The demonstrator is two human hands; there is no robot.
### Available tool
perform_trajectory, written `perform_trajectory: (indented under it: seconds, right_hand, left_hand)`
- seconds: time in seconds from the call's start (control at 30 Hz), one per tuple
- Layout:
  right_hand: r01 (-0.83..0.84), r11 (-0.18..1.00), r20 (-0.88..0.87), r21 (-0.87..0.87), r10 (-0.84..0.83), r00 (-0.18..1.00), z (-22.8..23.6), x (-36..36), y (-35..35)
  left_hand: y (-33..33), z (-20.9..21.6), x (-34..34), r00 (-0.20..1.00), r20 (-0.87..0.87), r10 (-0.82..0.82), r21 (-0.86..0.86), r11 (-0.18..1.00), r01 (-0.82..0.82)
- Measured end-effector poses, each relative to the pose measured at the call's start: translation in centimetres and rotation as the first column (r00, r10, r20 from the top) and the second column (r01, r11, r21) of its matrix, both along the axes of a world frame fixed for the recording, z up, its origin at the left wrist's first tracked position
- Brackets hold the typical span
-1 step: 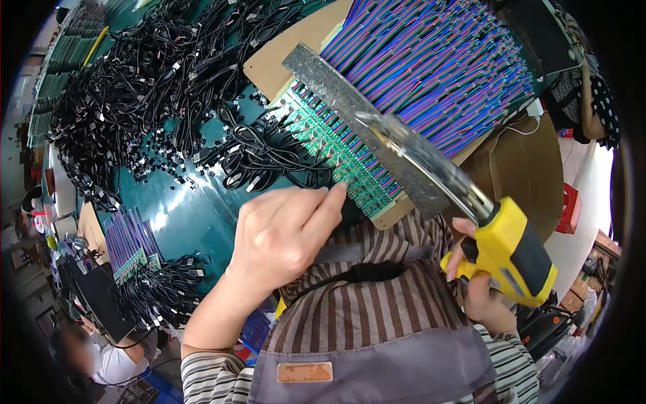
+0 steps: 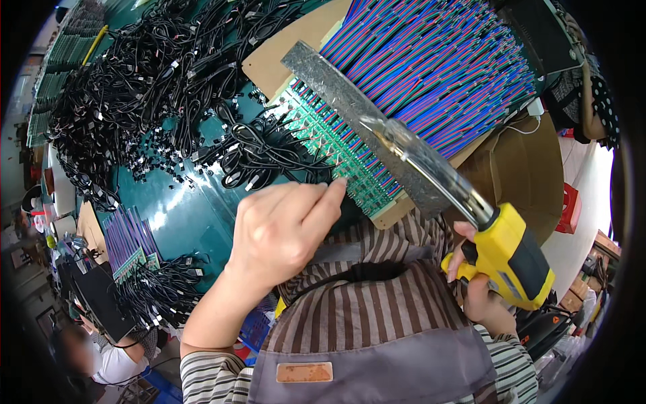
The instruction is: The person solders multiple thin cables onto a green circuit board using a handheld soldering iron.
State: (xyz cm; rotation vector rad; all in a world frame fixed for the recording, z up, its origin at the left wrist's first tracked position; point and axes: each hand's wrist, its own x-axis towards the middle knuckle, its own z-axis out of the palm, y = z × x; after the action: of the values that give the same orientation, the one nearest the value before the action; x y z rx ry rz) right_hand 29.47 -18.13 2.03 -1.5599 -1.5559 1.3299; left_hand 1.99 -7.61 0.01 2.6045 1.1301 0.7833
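My right hand point(image 2: 474, 283) grips a yellow and black soldering gun point(image 2: 521, 256) by its handle, a finger at the trigger. Its long metal barrel slants up and left over a speckled grey metal bar point(image 2: 336, 87). That bar lies across a row of small green circuit boards point(image 2: 319, 138) and the blue, red, green and black wires point(image 2: 431, 74) running from them. My left hand point(image 2: 276, 232) is closed in a pinch, fingertips at the near end of the boards. What it pinches is hidden. Black cables point(image 2: 259, 155) lie looped beside the boards, some reaching towards those fingers.
A big heap of black cables point(image 2: 134, 81) covers the far left of the green table point(image 2: 208, 209). Finished-looking boards with wires point(image 2: 134, 252) lie at the left. A brown cardboard box point(image 2: 525, 175) stands right of the boards. Other people sit at lower left and far right.
The soldering gun has shifted very slightly, its body a little down and left. My left hand stays at almost the same spot.
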Motion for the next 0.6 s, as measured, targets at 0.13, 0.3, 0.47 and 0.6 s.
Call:
perform_trajectory:
  seconds: [0.13, 0.3, 0.47, 0.6]
  right_hand:
    - [0.157, 0.988, -0.075, -0.003, -0.156, 0.985, -2.2, 1.2, -2.6]
    - [0.006, 0.996, 0.095, 0.085, -0.014, 0.995, -2.3, 2.7, -3.0]
    - [0.022, 0.981, 0.043, 0.194, -0.031, 0.999, -3.8, 2.4, -3.1]
    - [0.026, 0.978, 0.055, 0.207, -0.039, 0.998, -4.0, 2.1, -2.7]
  left_hand:
    - [0.8, -1.5, -0.1, 1.0, 0.007, 0.01, 0.042, 0.999, -0.01]
    - [0.8, -1.3, 0.1, 0.999, 0.009, 0.042, 0.009, 0.999, -0.042]
    - [0.8, -1.4, 0.3, 0.999, 0.009, 0.046, 0.005, 0.999, -0.046]
    - [0.7, -1.3, 0.5, 0.999, -0.019, 0.05, 0.033, 0.998, -0.049]
